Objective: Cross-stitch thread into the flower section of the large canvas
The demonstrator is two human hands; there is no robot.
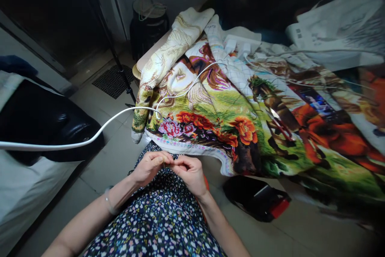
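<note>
Above my lap, my left hand (150,168) and my right hand (191,173) meet fingertip to fingertip, both in a pinch. A fine yellowish thread (164,163) shows at the left fingertips and hangs a little below them. What the right fingertips hold is too small to make out. Just beyond my hands lies a large cross-stitch cloth (207,108), stitched with a pale face, red and orange flowers and green grass. Its near edge droops close to my fingers, and its left side is rolled up.
A white cable (120,113) crosses from the left onto the cloth. A white power strip (243,38) with plugs lies at the back. A phone (315,100) with a lit screen rests on the cloth at right. A black-and-red item (255,199) sits below the cloth's edge.
</note>
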